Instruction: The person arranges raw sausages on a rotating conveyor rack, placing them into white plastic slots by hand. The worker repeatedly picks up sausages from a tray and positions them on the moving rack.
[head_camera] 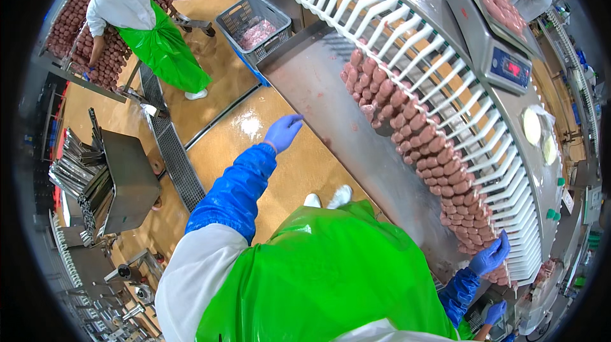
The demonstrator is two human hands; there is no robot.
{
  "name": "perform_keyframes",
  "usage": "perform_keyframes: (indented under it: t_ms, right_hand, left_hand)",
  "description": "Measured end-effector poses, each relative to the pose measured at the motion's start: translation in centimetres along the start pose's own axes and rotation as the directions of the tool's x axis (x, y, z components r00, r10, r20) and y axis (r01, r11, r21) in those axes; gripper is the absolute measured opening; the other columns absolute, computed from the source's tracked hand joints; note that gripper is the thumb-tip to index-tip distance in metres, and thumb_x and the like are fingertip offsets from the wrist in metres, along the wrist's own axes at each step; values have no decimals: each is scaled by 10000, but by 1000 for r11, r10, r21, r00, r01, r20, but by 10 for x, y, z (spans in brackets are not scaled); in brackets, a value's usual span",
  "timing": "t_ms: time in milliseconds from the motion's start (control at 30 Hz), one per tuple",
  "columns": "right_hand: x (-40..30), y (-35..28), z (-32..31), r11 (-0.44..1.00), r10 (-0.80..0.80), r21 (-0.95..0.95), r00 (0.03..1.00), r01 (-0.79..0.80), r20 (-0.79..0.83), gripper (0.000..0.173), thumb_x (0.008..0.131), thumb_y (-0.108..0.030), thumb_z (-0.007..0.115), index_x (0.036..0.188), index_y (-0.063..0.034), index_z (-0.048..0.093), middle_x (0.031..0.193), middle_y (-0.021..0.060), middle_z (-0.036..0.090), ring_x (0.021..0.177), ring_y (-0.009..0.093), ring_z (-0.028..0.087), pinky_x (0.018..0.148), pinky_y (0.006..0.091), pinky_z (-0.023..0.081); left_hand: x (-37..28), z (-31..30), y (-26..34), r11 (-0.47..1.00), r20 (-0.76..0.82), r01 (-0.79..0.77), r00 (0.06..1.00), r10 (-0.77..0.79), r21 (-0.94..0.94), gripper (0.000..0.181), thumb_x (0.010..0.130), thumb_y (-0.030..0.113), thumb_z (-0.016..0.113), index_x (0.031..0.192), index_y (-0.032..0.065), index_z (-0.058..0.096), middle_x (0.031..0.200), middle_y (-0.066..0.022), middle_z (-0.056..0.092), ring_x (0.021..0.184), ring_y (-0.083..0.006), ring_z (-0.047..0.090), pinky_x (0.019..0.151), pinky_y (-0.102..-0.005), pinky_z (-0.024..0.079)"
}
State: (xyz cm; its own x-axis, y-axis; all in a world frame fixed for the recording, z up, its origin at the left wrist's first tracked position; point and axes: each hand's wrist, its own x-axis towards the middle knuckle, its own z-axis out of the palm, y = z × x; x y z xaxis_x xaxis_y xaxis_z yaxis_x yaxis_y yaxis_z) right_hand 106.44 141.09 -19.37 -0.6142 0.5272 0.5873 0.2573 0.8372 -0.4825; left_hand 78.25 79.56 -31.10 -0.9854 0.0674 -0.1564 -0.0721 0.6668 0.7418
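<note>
My left hand, in a blue-violet glove, is held over the near edge of a stainless steel trough and the wet floor; nothing shows in it. My right hand, gloved alike, is at the lower right, against the rack of white hooks. Its fingertips are near a hook's end; whether they grip anything I cannot tell. Linked sausages hang in rows from the hooks above the trough, and some lie behind my right hand.
A scale bearing sausages stands beyond the hooks. A grey crate with meat scraps is at the trough's far end. A co-worker handles sausages at upper left. A metal bin holds bars. Another person's gloved hand is at lower right.
</note>
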Motion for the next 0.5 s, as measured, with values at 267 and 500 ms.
perform_keyframes:
  t_ms: [267, 500]
  right_hand:
    - [39, -202, 142, 763, -520, 489, 851, 423, 76, 216, 819, -2, 541, 988, -6, 677, 848, 115, 626, 790, 285, 574, 762, 401, 459]
    - [120, -318, 198, 699, -681, 517, 682, 494, 268, 303, 718, 38, 576, 993, -24, 688, 829, 129, 600, 761, 297, 572, 685, 393, 461]
  left_hand:
    - [104, -63, 2, 988, -186, -131, 972, 146, 86, 360, 954, 278, 546, 1236, 62, 606, 1179, -150, 633, 1084, -289, 602, 956, -357, 457]
    - [244, -133, -94, 976, -381, -174, 900, 213, 133, 326, 927, 290, 574, 1101, 30, 664, 1091, -203, 646, 1056, -348, 600, 924, -402, 466]
